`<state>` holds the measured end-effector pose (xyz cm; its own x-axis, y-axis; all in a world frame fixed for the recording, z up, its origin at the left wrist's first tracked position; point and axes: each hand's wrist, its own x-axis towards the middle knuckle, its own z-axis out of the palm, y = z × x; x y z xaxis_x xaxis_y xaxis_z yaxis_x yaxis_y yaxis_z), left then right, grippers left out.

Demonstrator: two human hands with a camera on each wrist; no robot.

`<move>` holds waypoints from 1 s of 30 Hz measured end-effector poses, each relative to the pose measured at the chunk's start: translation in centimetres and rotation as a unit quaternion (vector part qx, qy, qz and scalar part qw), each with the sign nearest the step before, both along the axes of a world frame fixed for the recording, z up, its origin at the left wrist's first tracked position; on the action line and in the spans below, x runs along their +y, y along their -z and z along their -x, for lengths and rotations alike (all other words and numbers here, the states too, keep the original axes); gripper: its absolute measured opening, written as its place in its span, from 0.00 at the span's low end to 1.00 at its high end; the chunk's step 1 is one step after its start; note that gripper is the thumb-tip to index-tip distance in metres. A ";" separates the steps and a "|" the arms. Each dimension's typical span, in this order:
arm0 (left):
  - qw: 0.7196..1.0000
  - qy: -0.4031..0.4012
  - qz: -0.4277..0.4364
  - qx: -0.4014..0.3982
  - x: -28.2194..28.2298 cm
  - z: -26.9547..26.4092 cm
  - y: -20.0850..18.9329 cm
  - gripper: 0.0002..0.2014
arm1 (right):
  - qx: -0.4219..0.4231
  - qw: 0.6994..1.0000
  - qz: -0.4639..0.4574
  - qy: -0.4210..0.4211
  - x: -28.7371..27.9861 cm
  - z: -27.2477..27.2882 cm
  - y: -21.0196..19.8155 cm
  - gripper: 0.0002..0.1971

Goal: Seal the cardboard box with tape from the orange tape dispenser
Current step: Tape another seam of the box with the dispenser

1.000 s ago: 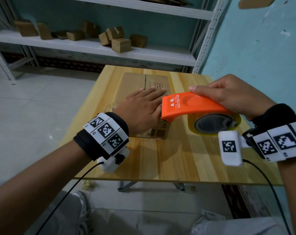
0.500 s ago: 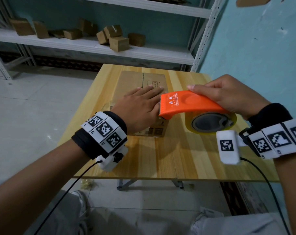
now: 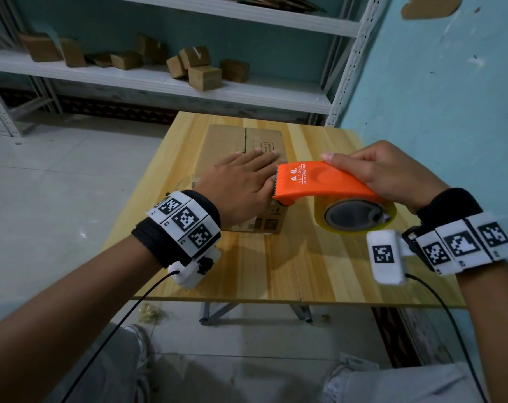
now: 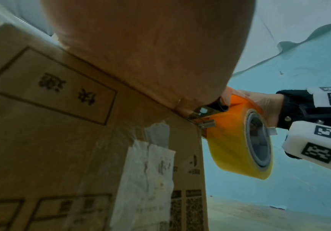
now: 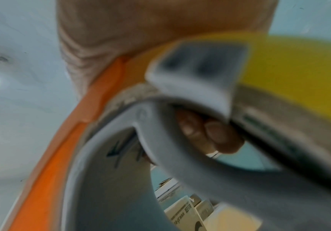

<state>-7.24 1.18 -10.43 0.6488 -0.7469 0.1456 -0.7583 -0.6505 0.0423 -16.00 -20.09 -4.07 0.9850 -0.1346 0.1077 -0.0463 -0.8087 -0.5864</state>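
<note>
Teal walls, white metal shelving [image 3: 188,88] across upper frame with small cartons on it; a pale wood counter [image 3: 305,257] fills mid-frame. Cardboard box [image 3: 226,141] sits on the counter at centre, flaps down, centre seam running away from the viewer. Left hand [image 3: 241,184] lies flat on the box top, fingers [image 3: 261,158] straight and pressed together, palm down, wrist low near the box's near edge. Right hand [image 3: 386,173] comes in from the right of frame, fingers curled over the orange tape dispenser [image 3: 319,181] handle; right wrist view shows fingertips tucked inside the grey hub. Toothed front end sits at the box's right edge, just beside the left hand; yellow tape roll [image 4: 239,140] hangs off to the right, clear of the box. Left wrist view: roller meets the top corner. Risks, as judged: tape starts off the seam, since the dispenser sits at the side edge; teeth close to the left fingers; flaps could lift if the left hand eases off; poor tack if the start isn't pressed down.
</note>
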 end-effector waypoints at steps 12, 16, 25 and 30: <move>1.000 0.003 0.000 0.000 -0.1 -0.3 0.2 0.33 | -0.008 1.000 0.001 0.000 -0.3 -0.2 0.2 0.32; 1.000 0.002 0.003 0.001 -0.1 -0.4 0.2 0.33 | -0.005 1.000 0.006 0.006 -0.4 -0.3 0.2 0.31; 1.000 -0.003 0.002 -0.005 -0.1 -0.2 0.2 0.27 | -0.005 1.000 0.003 -0.005 -0.2 -0.1 0.2 0.31; 1.000 -0.004 -0.003 -0.003 -0.3 -0.2 0.2 0.31 | -0.011 1.000 0.007 -0.012 -0.2 -0.2 0.1 0.32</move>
<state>-7.02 0.93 -10.59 0.6531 -0.7431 0.1459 -0.7540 -0.6560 0.0339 -15.76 -20.27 -4.21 0.9854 -0.1087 0.1313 -0.0136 -0.8177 -0.5755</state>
